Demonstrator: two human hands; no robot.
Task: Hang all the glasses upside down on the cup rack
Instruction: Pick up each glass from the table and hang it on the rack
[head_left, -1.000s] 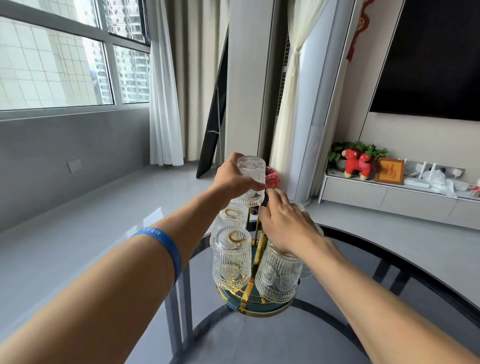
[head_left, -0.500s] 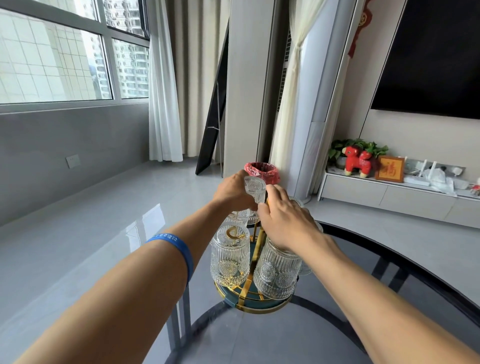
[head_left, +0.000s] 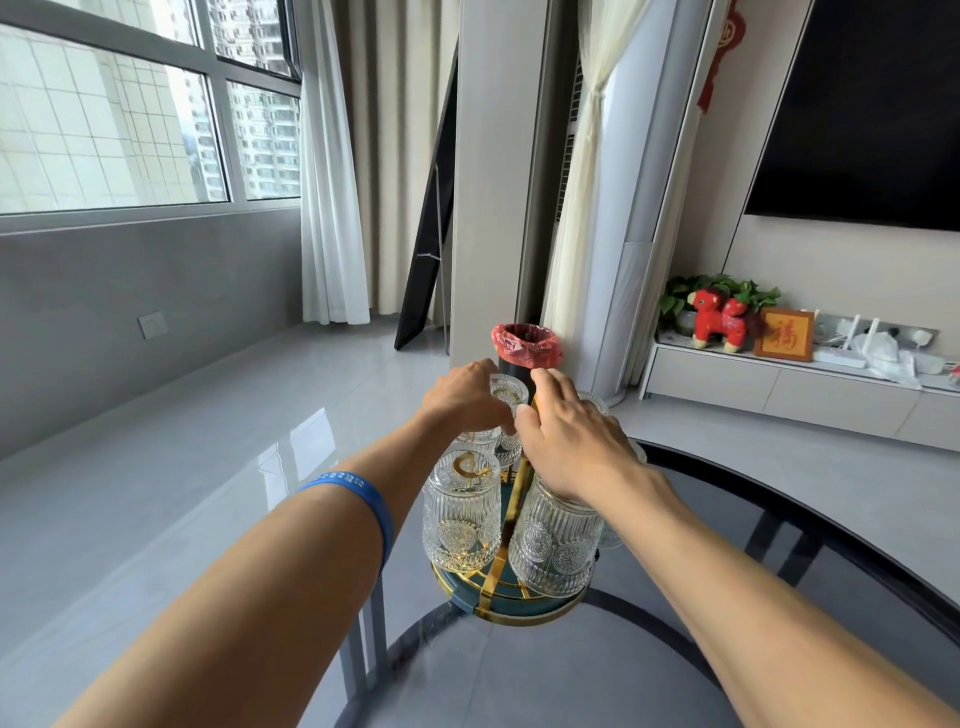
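A gold cup rack (head_left: 501, 564) with a teal round base stands on the dark glass table. Ribbed clear glasses hang upside down on it: one at the front left (head_left: 461, 512), one at the front right (head_left: 556, 545), others behind partly hidden. My left hand (head_left: 465, 400) grips an upside-down glass (head_left: 506, 392) at the back of the rack, low among the others. My right hand (head_left: 569, 441) rests on top of the rack's centre, fingers spread over the gold post and the front right glass.
The round glass table (head_left: 623, 675) has a black rim and ends just past the rack. Beyond it stand a black bin with a red bag (head_left: 525, 345), a white column unit (head_left: 623, 249) and a low TV cabinet (head_left: 779, 384) at the right.
My left hand has brought the upside-down glass down from above the rack to the level of the other hung glasses. My right hand stayed on the rack's top.
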